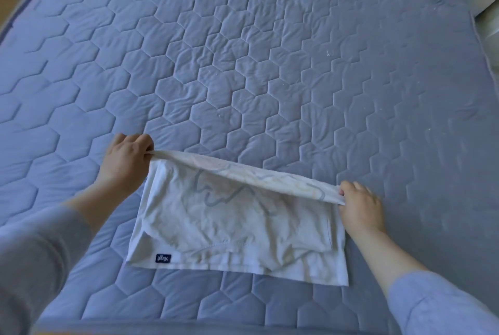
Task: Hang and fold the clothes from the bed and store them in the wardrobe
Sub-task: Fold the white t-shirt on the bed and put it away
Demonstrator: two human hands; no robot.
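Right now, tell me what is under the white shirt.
The white shirt lies on the blue mattress. Under the edge lifted by the left hand and right hand, only its lower layer shows; anything beneath is covered.

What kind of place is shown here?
Probably a bedroom: a bed with a blue quilted cover fills the view, and the left hand and right hand pinch a white garment lying on it.

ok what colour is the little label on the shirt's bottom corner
Dark navy with pale lettering, on the white shirt; the label shows best in the head view.
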